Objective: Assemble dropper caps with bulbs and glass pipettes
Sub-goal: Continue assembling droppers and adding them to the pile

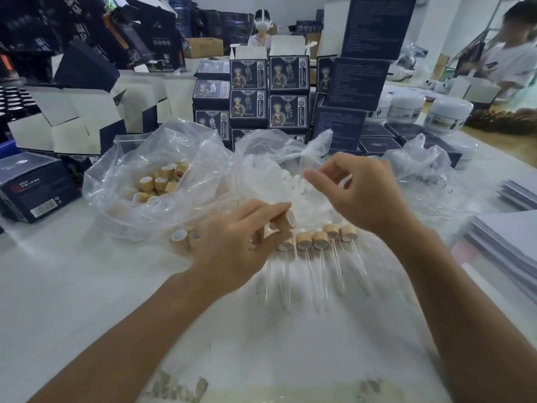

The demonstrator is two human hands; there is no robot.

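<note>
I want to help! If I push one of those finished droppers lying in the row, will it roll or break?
Probably it would roll: the wooden cap is round and lies on its side. The glass tube looks thin and clear, so likely fragile. Being so small, it is probably light, and a soft push should be enough.

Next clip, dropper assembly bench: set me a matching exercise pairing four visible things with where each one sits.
Things:
1. loose wooden dropper caps
2. small white rubber bulbs
3. finished droppers with glass pipettes
4. single wooden cap

Places:
A. in the left hand
B. in the left clear plastic bag
C. in a row on the white table
D. in the middle plastic bag, under the right hand

Pairs: 1-B, 2-D, 3-C, 4-A
</note>
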